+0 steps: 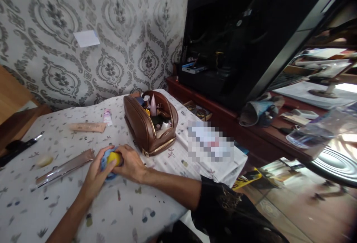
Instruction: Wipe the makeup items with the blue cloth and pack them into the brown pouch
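Observation:
My left hand (96, 172) and my right hand (131, 165) are both closed around a small yellow round object (115, 158) wrapped in a blue cloth (105, 163), low on the table (119, 206) with a patterned cover. Just behind them stands an open brown leather toiletry bag (145, 128) filled with small bottles and tubes. The rest of the yellow object is hidden by my fingers and the cloth.
A beige tube (87, 127), a small pink tube (107, 116), a shiny metallic pouch (65, 168), a pale oval piece (44, 160) and a dark tool (19, 147) lie on the table's left. A dark wooden cabinet (251, 131) with clutter and a black screen (251, 35) stand right.

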The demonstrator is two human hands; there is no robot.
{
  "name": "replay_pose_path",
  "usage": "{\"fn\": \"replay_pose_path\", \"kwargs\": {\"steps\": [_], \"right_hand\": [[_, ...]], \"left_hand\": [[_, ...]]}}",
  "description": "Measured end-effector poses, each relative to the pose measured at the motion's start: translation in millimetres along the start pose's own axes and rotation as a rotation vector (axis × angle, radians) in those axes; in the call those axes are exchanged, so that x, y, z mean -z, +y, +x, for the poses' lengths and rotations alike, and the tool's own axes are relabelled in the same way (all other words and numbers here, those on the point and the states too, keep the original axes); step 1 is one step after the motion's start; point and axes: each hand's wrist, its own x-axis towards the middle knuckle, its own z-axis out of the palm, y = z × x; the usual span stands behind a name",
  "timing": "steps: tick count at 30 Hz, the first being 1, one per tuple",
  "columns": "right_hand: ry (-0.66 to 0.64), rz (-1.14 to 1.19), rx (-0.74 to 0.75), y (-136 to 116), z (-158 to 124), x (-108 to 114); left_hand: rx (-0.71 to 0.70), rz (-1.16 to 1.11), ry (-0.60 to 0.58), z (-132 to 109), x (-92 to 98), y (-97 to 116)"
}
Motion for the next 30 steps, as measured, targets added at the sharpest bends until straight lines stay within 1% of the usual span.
{"fn": "replay_pose_path", "kwargs": {"steps": [3, 7, 11, 15, 22, 26, 30], "right_hand": [[-0.017, -0.021, 0.009, 3.2, 0.5, -1.4], [-0.058, -0.019, 0.012, 5.2, 1.9, -1.6], [-0.080, -0.015, 0.029, 5.1, 2.7, -0.7], [-0.086, -0.006, 0.014, 4.1, 2.0, -0.5], [-0.080, 0.018, 0.014, -0.2, 0.2, 1.2], [-0.051, 0.005, 0.000, -0.5, 0.9, 2.3], [0.020, 0.001, 0.052, 3.5, 2.6, 1.0]], "left_hand": [[-0.022, 0.137, -0.026, 0.7, -0.7, -0.7], [-0.071, 0.254, 0.010, 1.3, 0.0, 1.7], [-0.125, 0.304, 0.035, 2.2, 1.0, 4.8], [-0.163, 0.339, 0.042, 3.5, 2.1, 2.6], [-0.127, 0.397, 0.010, 2.9, 6.7, 2.3], [-0.088, 0.424, 0.036, 2.1, 6.7, 6.3], [-0.063, 0.392, 0.074, 1.6, 5.4, 7.8]]}}
